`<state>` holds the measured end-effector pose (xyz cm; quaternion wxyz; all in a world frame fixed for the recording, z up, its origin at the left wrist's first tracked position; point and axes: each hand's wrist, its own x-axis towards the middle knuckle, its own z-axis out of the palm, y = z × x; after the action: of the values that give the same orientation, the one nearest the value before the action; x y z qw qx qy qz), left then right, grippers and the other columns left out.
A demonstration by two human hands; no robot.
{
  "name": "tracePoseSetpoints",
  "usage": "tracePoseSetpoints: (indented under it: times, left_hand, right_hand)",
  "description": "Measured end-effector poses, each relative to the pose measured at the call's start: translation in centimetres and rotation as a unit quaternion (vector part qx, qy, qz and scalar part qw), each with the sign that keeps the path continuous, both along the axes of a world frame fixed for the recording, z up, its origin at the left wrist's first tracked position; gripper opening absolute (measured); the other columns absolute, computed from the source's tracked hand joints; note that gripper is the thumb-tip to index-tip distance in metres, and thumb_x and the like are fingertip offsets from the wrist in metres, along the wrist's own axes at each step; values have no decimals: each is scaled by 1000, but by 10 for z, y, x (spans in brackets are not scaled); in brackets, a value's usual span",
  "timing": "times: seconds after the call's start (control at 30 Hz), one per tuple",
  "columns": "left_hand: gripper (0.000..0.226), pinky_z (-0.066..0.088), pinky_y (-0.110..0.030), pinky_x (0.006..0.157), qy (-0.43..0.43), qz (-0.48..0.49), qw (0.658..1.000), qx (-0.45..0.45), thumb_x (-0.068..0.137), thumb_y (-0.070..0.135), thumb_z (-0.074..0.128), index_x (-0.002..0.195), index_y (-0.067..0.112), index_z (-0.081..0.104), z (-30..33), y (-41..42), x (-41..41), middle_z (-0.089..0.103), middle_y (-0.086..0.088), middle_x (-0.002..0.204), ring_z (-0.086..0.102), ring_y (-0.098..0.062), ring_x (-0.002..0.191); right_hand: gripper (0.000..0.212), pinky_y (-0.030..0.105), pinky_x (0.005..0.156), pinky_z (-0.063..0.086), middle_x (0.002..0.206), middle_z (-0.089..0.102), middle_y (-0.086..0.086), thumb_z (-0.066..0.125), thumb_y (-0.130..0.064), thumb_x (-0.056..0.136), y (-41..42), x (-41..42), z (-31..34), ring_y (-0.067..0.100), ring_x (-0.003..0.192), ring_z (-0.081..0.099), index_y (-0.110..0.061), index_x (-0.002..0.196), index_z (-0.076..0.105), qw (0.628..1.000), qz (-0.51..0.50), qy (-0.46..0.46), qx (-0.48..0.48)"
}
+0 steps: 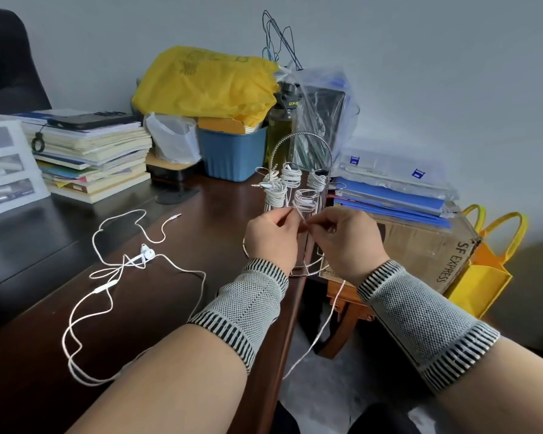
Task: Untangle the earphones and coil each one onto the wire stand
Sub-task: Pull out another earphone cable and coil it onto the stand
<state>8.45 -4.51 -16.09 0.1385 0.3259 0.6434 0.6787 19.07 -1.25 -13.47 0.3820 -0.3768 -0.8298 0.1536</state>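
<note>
Both hands are up at the wire stand on the desk's right edge: left hand and right hand each pinch the white earphone cable that trails down off the desk edge. Three coils already sit on the stand's pegs, plus a fourth partly wound. Another loose earphone lies sprawled on the desk, off to the left.

Both forearms reaching forward in knit wristbands, left hand and right hand close together, fingertips pinching.
</note>
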Motion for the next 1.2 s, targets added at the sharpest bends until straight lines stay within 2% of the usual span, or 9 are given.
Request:
tracePoseSetpoints:
  times: [0.1, 0.23, 0.33, 0.6, 0.8, 0.93, 1.0, 1.1, 1.2]
  left_hand:
    - [16, 59, -35, 73, 2, -5, 1000, -1, 88, 24, 66, 94, 15, 79, -1, 0, -1, 74, 1, 76, 65, -12, 68]
    - [31, 60, -40, 79, -32, -35, 999, 7, 76, 36, 61, 90, 15, 78, -1, 0, 0, 75, 4, 74, 73, -15, 75]
    - [11, 60, -45, 80, -87, -52, 995, 26, 84, 23, 63, 82, 18, 73, 0, -2, 3, 74, 6, 68, 74, -19, 76]
    - [12, 61, -44, 76, -77, -41, 996, 29, 90, 20, 65, 80, 23, 71, 4, -6, 5, 71, 10, 62, 73, -13, 70]
    - [10, 61, -42, 75, -81, -38, 996, 27, 90, 20, 66, 84, 18, 74, 3, -4, 6, 72, 7, 64, 73, -17, 72]
    - [13, 61, -32, 73, -89, -47, 995, 26, 91, 20, 67, 81, 16, 74, 2, -4, 6, 70, 5, 64, 72, -10, 68]
    - [17, 59, -28, 71, -101, -55, 993, 31, 92, 21, 66, 75, 19, 70, 2, -4, 5, 70, 5, 63, 71, -7, 67]
    - [17, 60, -32, 77, -96, -54, 993, 34, 91, 25, 66, 75, 20, 70, 0, -1, 4, 71, 4, 63, 72, -8, 69]
    - [19, 59, -37, 82, -96, -56, 994, 23, 90, 21, 65, 72, 20, 70, -1, 1, 3, 71, 4, 62, 73, -9, 70]
  right_hand:
    - [12, 8, 53, 34, 77, 66, -8, 64, -15, 87, 1, 0, 0, -1, 55, 47, -21, 87, 75, 1000, -9, -15, 12]
    - [10, 25, 67, 52, 80, 69, -5, 64, -16, 88, 2, 7, -1, 7, 66, 58, -19, 87, 73, 1000, -27, 3, -4]
    - [11, 28, 71, 53, 79, 69, -4, 63, -19, 89, 8, 14, -3, 12, 71, 62, -16, 89, 74, 999, -43, 2, -10]
    - [19, 32, 62, 56, 67, 66, -2, 60, -27, 92, 29, 44, 6, 15, 59, 62, -12, 85, 70, 991, -109, -35, -74]
    - [23, 19, 46, 39, 65, 62, 1, 57, -25, 93, 28, 26, 51, 10, 55, 54, -12, 75, 64, 992, -120, -44, 10]
    - [21, 18, 47, 36, 67, 61, 3, 58, -22, 92, 29, -8, 78, 11, 59, 54, -10, 77, 66, 989, -91, -113, 30]
    - [19, 22, 51, 45, 72, 65, 6, 60, -21, 89, 31, -28, 85, 15, 66, 60, -6, 83, 69, 984, -74, -160, 9]
    - [17, 33, 70, 58, 84, 69, 8, 62, -21, 87, 29, -50, 87, 21, 78, 65, -6, 91, 70, 973, -31, -230, -5]
    - [17, 34, 74, 57, 83, 68, 5, 59, -20, 88, 20, -53, 84, 20, 76, 64, -7, 91, 69, 955, -10, -288, 66]
